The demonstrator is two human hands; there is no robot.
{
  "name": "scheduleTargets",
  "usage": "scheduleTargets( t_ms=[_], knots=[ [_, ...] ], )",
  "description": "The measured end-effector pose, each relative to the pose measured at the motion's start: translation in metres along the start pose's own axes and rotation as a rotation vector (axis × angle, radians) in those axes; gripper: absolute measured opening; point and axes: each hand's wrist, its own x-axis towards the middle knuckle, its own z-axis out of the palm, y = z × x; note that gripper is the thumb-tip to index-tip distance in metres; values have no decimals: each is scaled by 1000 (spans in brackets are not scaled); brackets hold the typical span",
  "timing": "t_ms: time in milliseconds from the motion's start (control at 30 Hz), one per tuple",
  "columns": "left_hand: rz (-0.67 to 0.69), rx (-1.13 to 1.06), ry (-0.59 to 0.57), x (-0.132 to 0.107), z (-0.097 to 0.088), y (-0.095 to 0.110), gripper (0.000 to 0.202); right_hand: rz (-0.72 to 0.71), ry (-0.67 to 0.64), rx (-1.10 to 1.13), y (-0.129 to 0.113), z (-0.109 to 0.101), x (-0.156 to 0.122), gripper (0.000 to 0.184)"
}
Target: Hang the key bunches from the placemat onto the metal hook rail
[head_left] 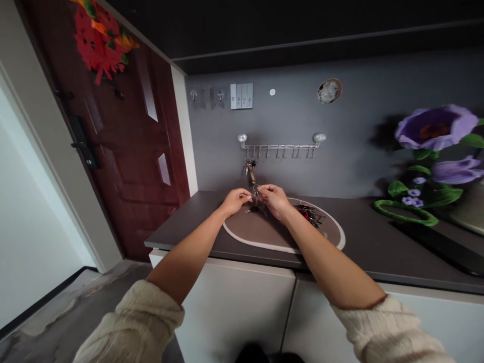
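Note:
Over an oval brown mat [260,236] with a pale rim, both of my hands meet at a small bunch of keys [254,207]. The thumb and fingertips of my left hand [236,200] are closed on part of the bunch. My right hand [277,200] pinches its metal key ring [256,188] from the other side. Just above, another key bunch with a brown tag [252,174] hangs at the left end of a clear hook rail [282,146]. A tangled pile of keys [312,216] with something red lies on the mat, right of my right hand.
The mat lies on a dark counter [363,242] above white cabinet doors [242,297]. Purple artificial flowers [436,126] and a flat black object [442,247] are at the right. Light switches [242,96] sit on the wall. A dark red door [128,151] stands left; a dark shelf [302,30] overhangs.

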Motion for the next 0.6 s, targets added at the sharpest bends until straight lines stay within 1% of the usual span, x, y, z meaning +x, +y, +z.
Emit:
scheduleTargets(
  t_ms=[133, 300, 467, 600],
  knots=[
    [-20, 19, -27, -1, 2, 2, 15, -113, 13, -136, 2, -3, 4, 21],
    [48, 158, 7, 1, 4, -1, 18, -232, 19, -252, 2, -4, 6, 27],
    [87, 339, 68, 0, 2, -4, 18, -265, 53, -240, 1, -5, 9, 32],
    [84, 425, 106, -1, 1, -7, 20, -271, 110, -213, -5, -6, 21, 30]
  ],
)
